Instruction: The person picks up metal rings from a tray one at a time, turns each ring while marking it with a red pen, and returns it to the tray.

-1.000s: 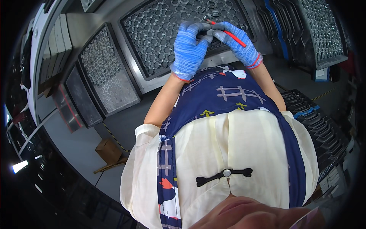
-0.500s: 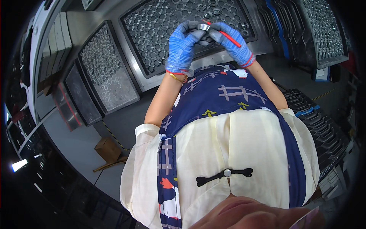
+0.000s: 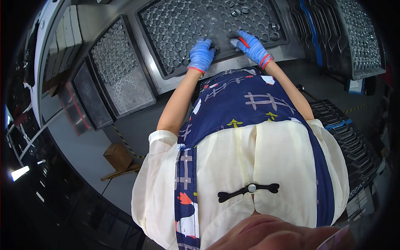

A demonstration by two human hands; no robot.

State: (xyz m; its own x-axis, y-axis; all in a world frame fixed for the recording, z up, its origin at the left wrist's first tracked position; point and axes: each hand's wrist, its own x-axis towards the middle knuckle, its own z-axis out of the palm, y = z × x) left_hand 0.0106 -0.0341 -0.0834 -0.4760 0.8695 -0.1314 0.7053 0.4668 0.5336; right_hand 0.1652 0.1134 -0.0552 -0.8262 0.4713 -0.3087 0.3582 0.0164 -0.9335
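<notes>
Both my hands wear blue gloves with grey fingertips and red cuffs, and both are over the near part of a large black tray [image 3: 227,53]. Many shiny metal rings [image 3: 177,46] lie in it. My left hand [image 3: 202,55] is by the rings left of the tray's middle; its fingertips point down and are mostly hidden. My right hand [image 3: 252,48] is farther right, its fingers bent around a thin red pen-like stick [image 3: 244,42]. Between the hands is a bare strip of tray. A few rings [image 3: 245,9] near the far right stand out from the flat ones.
Left of the tray, another tray of rings [image 3: 112,52] leans beside a dark tray [image 3: 89,98]. Stacked black trays [image 3: 318,33] and a ring-filled tray [image 3: 360,37] are at the right. More black racks [image 3: 350,141] are beside my right arm. A cardboard box [image 3: 118,157] is low left.
My hands were together holding up a metal ring; they have parted and come down to the tray. The ring is no longer visible between them. The red stick stays in my right hand.
</notes>
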